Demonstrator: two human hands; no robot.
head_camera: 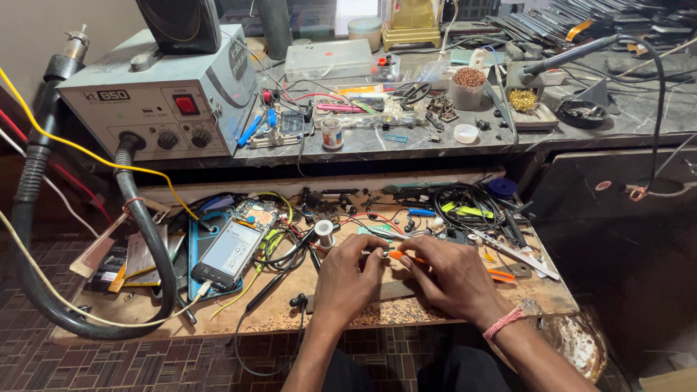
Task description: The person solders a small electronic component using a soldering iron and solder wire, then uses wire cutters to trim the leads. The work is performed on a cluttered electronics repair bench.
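Note:
My left hand [350, 274] and my right hand [451, 276] meet over the middle of a worn wooden pull-out board [276, 312]. The fingertips of both pinch a small part between them, and an orange-handled tool [398, 255] lies at my right fingertips; what the small part is cannot be made out. A pink thread band sits on my right wrist. A spool of solder wire [324, 232] stands just beyond my left hand. An opened phone [227, 254] lies to the left on a blue mat.
A grey hot-air rework station [163, 101] with a thick black hose [149, 247] stands at the back left. Tangled wires, tweezers [519, 254], an orange cutter and small parts litter the board. The upper stone shelf holds jars, a clear plastic box [328, 59] and a soldering iron [573, 52].

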